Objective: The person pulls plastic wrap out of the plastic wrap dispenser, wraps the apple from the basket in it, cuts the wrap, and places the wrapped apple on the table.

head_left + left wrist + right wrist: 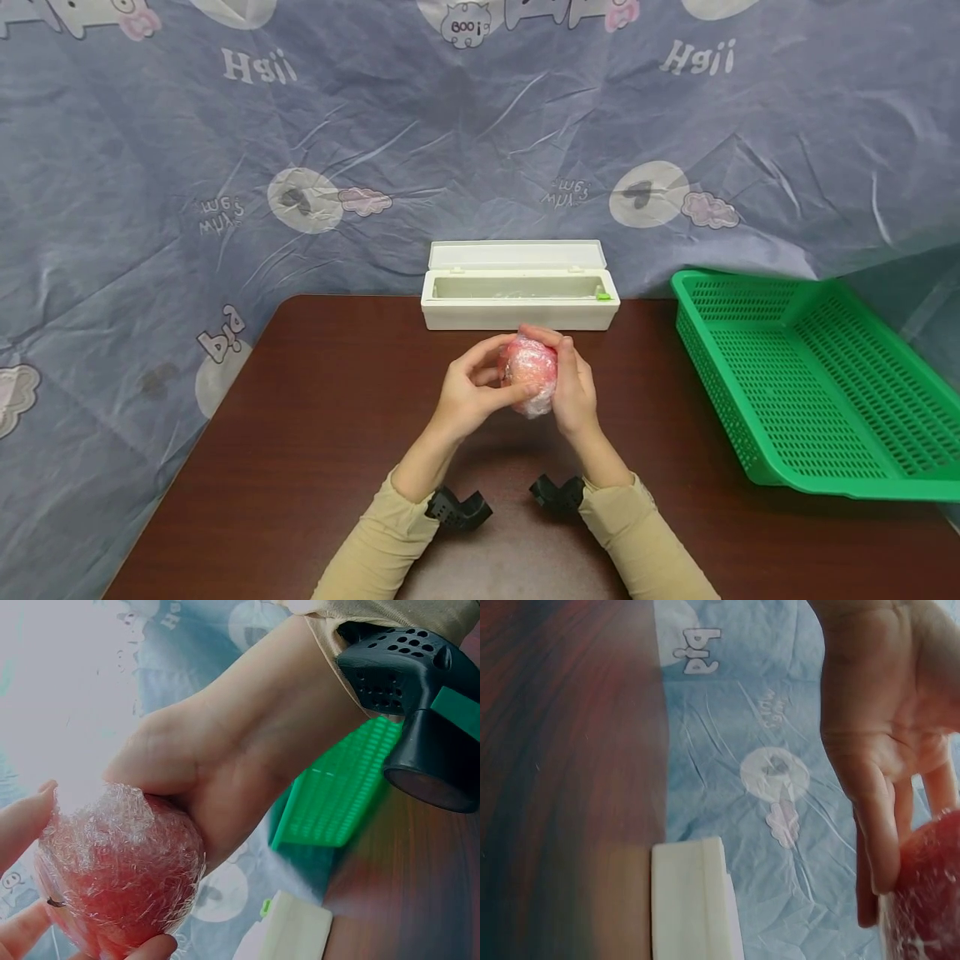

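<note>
A red apple [529, 372] wrapped in clear cling film is held up over the table between both hands. My left hand [463, 398] grips it from the left, thumb across the near side and fingers behind. On the opposite side, my right hand [574, 393] is cupped round it, with fingers reaching over the top. In the left wrist view, crinkled film covers the apple [127, 877], and a dark stem shows at its side. The right wrist view shows only part of the wrapped apple [930, 900] at the lower right edge.
Behind the hands stands a white cling film box [521, 315], its lid [517, 254] raised and a green slider [603, 297] at its right end. A green plastic basket [757, 450] sits on the table's right. Patterned cloth [465, 125] hangs behind the dark brown table [330, 400].
</note>
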`<state>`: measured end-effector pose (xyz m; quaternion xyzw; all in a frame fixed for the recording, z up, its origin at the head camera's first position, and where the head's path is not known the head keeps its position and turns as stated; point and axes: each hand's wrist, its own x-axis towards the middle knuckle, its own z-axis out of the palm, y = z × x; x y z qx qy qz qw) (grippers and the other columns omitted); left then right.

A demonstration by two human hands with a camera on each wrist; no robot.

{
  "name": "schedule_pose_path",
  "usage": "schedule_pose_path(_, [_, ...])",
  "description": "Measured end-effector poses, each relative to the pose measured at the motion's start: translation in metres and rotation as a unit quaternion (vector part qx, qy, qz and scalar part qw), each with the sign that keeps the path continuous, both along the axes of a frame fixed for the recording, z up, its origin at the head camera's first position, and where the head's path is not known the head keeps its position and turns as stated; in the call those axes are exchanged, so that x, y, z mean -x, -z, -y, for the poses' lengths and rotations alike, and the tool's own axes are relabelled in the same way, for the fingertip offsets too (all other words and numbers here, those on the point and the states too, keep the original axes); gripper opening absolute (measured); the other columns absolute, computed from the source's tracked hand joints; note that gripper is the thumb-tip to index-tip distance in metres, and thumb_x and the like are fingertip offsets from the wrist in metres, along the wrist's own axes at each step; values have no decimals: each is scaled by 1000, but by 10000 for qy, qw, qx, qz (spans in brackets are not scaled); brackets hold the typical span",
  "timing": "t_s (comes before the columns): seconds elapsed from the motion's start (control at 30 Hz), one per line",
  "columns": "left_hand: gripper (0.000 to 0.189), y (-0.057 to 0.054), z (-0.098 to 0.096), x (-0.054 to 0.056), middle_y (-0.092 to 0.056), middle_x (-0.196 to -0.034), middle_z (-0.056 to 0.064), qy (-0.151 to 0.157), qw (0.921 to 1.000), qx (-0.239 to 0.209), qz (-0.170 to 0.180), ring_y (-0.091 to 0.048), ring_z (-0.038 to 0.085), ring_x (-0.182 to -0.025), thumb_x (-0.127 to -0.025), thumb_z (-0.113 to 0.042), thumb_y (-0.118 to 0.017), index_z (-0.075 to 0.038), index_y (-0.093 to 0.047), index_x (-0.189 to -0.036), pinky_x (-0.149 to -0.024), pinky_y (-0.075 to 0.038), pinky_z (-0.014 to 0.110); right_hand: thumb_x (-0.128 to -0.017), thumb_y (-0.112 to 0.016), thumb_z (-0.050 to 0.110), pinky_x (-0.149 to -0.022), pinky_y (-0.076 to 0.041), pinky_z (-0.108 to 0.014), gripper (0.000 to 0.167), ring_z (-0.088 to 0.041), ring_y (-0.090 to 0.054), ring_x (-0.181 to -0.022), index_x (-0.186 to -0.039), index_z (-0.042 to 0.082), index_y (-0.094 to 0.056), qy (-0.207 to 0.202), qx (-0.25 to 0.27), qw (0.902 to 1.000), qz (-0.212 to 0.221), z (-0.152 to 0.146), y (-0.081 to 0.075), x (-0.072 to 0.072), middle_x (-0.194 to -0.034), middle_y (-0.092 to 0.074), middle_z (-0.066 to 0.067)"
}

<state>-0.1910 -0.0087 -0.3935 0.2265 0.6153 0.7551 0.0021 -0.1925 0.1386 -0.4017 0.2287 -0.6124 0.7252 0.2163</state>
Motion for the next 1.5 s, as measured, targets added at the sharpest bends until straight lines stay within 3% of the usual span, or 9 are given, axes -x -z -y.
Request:
schedule_pose_path(0.23, [60, 0, 7, 4, -58, -116, 16, 66, 9996, 84, 273, -66, 24, -88, -73, 6, -74, -4, -54, -129, -65, -54, 31, -104, -29, 33, -90, -46, -26, 51, -19, -48, -118, -126, -8, -49, -521, -1005, 9936, 37, -12, -1, 3, -129, -53, -9])
schedule_pose_path(0.37, [68, -3, 12, 5, -57, -123, 16, -11, 9985, 277, 475, -65, 22, -89, -74, 0, -74, -8, -47, -135, -70, -54, 32, -98, -50, 25, -89, -47, -28, 47, -20, -46, -119, -137, -1, -41, -1029, -1489, 9834, 158, -23, -3, 4, -138, -43, -15])
schedule_pose_path(0.5, [76, -5, 16, 5, -48, -136, 15, -162, 9972, 556, 473, -64, 26, -93, -75, -2, -74, -10, -37, -140, -73, -54, 34, -82, -70, 3, -88, -49, -31, 69, -22, -44, -119, -142, 5, -36, -1432, -1813, 9721, 397, -30, -7, 4, -143, -36, -14])
schedule_pose_path(0.63, [83, -6, 17, 4, -38, -143, 13, -291, 9956, 833, 305, -63, 31, -100, -74, -2, -75, -12, -31, -144, -73, -54, 36, -73, -74, -7, -89, -48, -32, 82, -23, -46, -118, -143, 7, -34, -1419, -2094, 9663, 481, -34, -10, 3, -143, -37, -14])
schedule_pose_path(0.77, [89, -2, 15, 4, -37, -144, 12, -570, 9921, 1109, -117, -61, 32, -103, -72, -4, -78, -12, -28, -145, -73, -54, 36, -71, -78, -4, -90, -46, -30, 88, -24, -46, -118, -145, 10, -32, -1257, -2324, 9618, 710, -37, -10, 1, -142, -38, -11])
schedule_pose_path(0.93, [89, 2, 12, 5, -43, -140, 6, -1057, 9812, 1454, -708, -63, 22, -102, -68, -12, -85, -13, -35, -142, -74, -54, 30, -69, -82, 2, -88, -47, -30, 92, -25, -48, -115, -145, 15, -32, -1104, -2485, 9567, 1039, -38, -11, 0, -137, -41, -7])
schedule_pose_path(1.03, [84, 3, 13, 6, -47, -136, 5, -1123, 9814, 1274, -895, -63, 20, -103, -67, -12, -86, -13, -40, -138, -77, -53, 31, -68, -83, 2, -87, -48, -29, 92, -25, -49, -113, -144, 15, -33, -999, -2458, 9585, 1043, -38, -10, 1, -134, -42, -8])
schedule_pose_path(1.27, [76, 3, 21, 14, -48, -133, 19, -444, 9925, 652, -931, -53, 30, -117, -70, 5, -79, 0, -41, -136, -90, -48, 41, -68, -77, -12, -80, -51, -27, 89, -21, -57, -102, -143, 6, -33, -968, -1959, 9728, 772, -37, -7, 4, -129, -44, -14])
schedule_pose_path(1.5, [73, -6, 32, 15, -50, -129, 25, 390, 9933, 863, -659, -52, 36, -116, -68, 16, -75, 10, -42, -132, -91, -47, 43, -69, -73, -16, -86, -48, -26, 84, -18, -53, -110, -141, -4, -30, -1393, -1339, 9796, 552, -37, 0, 10, -130, -42, -15])
